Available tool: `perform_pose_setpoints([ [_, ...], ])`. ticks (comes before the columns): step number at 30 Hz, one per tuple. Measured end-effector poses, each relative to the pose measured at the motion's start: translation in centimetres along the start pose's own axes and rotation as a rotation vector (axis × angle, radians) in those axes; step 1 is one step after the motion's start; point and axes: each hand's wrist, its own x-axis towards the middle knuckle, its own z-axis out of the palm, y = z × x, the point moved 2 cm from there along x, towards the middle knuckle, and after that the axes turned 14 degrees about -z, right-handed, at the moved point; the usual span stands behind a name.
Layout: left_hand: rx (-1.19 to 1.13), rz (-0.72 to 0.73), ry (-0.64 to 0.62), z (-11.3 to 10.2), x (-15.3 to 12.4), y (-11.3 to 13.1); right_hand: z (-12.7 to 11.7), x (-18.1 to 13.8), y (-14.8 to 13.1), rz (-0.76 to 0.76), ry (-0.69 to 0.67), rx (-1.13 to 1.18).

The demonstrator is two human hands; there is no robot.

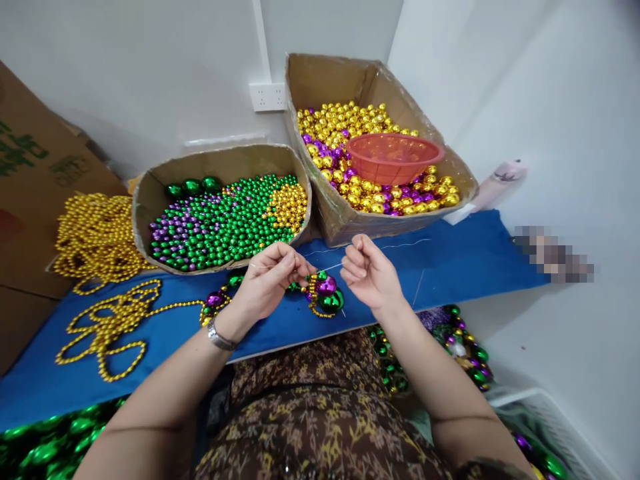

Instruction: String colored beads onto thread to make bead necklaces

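Observation:
A thin white thread (330, 268) runs taut between my two hands above the blue table. My left hand (270, 277), with a metal watch on its wrist, pinches the thread close to a bead garland (327, 301) of green, purple and gold balls. To its right, my right hand (370, 275) is closed in a fist around the thread's other part. Part of the garland lies behind my left hand, and a cluster of purple and gold beads (215, 300) shows left of the wrist. A gold bead string (175, 305) leads from it to a loose tangle.
A box (143, 223) of green, purple and gold beads stands behind my left hand. Behind it to the right, a taller box (330, 230) holds gold and purple balls and a red basket (395, 160). Gold bead strings (97, 233) lie left on the blue cloth (460, 253).

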Motion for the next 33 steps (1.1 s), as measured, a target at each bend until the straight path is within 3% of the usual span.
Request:
perform_pose_setpoints([
  [6,0.063,0.006,0.061,-2.0,-1.0,-1.3,-1.3,-1.6,2.2,0.000,-0.052,-0.182],
  [9,0.131,0.038,0.095,-2.1,-0.9,-1.5,-1.9,-1.8,2.0,-0.067,-0.096,-0.406],
  [11,0.178,0.098,0.098,-1.4,-0.4,-0.9,-1.3,-1.4,0.7,-0.189,-0.225,-0.742],
  [16,0.225,0.232,0.066,1.2,2.0,2.4,2.4,0.3,-2.9,-0.576,-0.702,-1.824],
  [19,0.262,0.348,0.054,2.7,3.3,5.8,5.0,2.1,-5.1,-0.774,-0.811,-2.101],
  [23,0.324,0.455,0.015,4.8,3.7,11.5,9.4,5.2,-8.9,-0.944,-0.814,-2.013],
  [26,0.387,0.525,0.076,6.5,3.0,15.7,13.1,7.0,-11.8,-0.983,-0.799,-1.851],
  [28,0.434,0.578,0.166,7.2,2.3,17.8,15.3,7.8,-13.4,-0.914,-0.792,-1.703],
  [30,0.470,0.606,0.226,7.2,1.7,18.9,16.7,8.3,-14.2,-0.750,-0.736,-1.500],
  [33,0.481,0.653,0.174,6.0,1.0,18.3,16.8,8.4,-13.6,-0.534,-0.613,-1.222],
])
